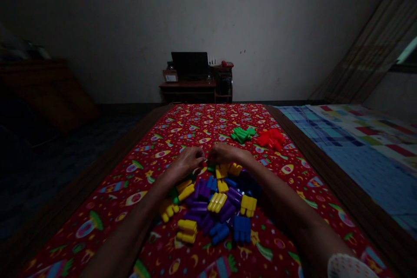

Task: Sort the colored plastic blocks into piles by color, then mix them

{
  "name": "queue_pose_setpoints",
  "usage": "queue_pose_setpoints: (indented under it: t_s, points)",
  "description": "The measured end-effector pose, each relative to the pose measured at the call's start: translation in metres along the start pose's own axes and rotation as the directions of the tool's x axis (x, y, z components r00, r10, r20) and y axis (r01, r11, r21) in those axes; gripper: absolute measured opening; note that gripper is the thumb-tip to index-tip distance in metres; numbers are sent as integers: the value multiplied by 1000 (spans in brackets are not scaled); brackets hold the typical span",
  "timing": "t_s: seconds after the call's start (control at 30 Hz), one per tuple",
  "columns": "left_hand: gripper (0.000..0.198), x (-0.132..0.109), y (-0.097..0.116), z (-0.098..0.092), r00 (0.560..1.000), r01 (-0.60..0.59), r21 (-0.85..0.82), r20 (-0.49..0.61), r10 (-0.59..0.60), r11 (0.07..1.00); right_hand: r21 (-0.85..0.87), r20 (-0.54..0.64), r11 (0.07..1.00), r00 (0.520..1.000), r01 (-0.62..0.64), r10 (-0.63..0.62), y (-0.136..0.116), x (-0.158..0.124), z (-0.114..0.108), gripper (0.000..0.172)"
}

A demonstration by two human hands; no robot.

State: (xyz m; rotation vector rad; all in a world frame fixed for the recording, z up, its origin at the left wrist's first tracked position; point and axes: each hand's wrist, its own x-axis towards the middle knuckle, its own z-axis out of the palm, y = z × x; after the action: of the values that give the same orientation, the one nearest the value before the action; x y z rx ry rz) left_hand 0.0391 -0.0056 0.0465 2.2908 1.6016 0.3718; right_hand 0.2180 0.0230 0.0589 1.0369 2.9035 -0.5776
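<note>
My left hand [191, 159] and my right hand [222, 153] nearly meet at the far edge of a loose heap of plastic building blocks. Both have their fingers bent and pinched together; what lies between the fingertips is too dark and small to make out. In the heap are yellow blocks [217, 202], purple blocks [200, 207] and blue blocks [242, 229]. A green block [176, 196] shows at the left of the heap, beneath my left wrist. Something small and green lies just under my right fingers. My right forearm hides part of the heap's right side.
Beyond my right hand sit a pile of green blocks [241, 134] and a pile of red blocks [271, 139]. All rest on a red patterned cloth [124, 213]. A desk with a monitor [190, 65] stands by the wall; blue checked bedding [312, 139] lies right.
</note>
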Motion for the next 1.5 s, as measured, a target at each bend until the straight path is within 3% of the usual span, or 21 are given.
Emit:
queue_pose_setpoints:
  t_s: [0.13,0.3,0.5,0.63,0.7,0.8,0.87,0.93,1.0,1.03,1.1,1.17,1.33,1.4,1.5]
  points:
    - [22,1,-5,-11,998,4,96,55,-10,995,-40,25,998,999,-43,44,3,-1,0,23]
    - [29,0,-5,-18,999,-31,151,30,27,988,40,8,994,995,-102,102,8,-5,-8,23]
    - [30,0,-5,-14,999,-30,167,47,22,986,-142,108,979,981,-145,161,-10,-9,-11,19]
    - [29,-1,-5,-14,999,-25,158,28,21,987,-64,136,993,985,-95,103,-10,-8,-10,16]
    - [30,-2,-3,-16,999,0,170,40,-7,986,13,79,996,993,-90,88,1,-8,-12,15]
    - [34,-4,0,-19,999,3,159,48,-11,987,128,-156,980,973,-151,170,25,-11,-21,14]
    - [35,-6,-1,-23,998,-2,130,56,-5,991,224,-394,947,868,-228,302,44,-17,-29,17]
    - [35,-11,-4,-30,995,-7,105,97,-3,994,303,-609,904,668,-302,427,63,-26,-35,23]
    - [34,-17,-9,-38,988,-3,99,153,-12,995,334,-734,866,473,-373,487,81,-35,-36,26]
    - [33,-21,-12,-42,983,0,101,181,-18,995,330,-766,848,408,-415,497,90,-39,-35,27]
    - [26,-29,-17,-48,974,12,118,222,-38,993,301,-784,813,357,-498,508,104,-45,-29,27]
    - [18,-37,-16,-50,965,35,157,250,-74,987,254,-768,786,376,-564,518,114,-48,-20,29]
    - [16,-44,-3,-43,940,96,228,298,-163,969,163,-644,760,515,-629,565,123,-46,-7,30]
    - [21,-43,1,-39,938,114,232,294,-181,966,162,-637,761,523,-628,566,122,-46,-8,31]
    - [29,-40,0,-32,948,109,264,263,-180,958,167,-674,760,491,-628,553,116,-47,-16,34]
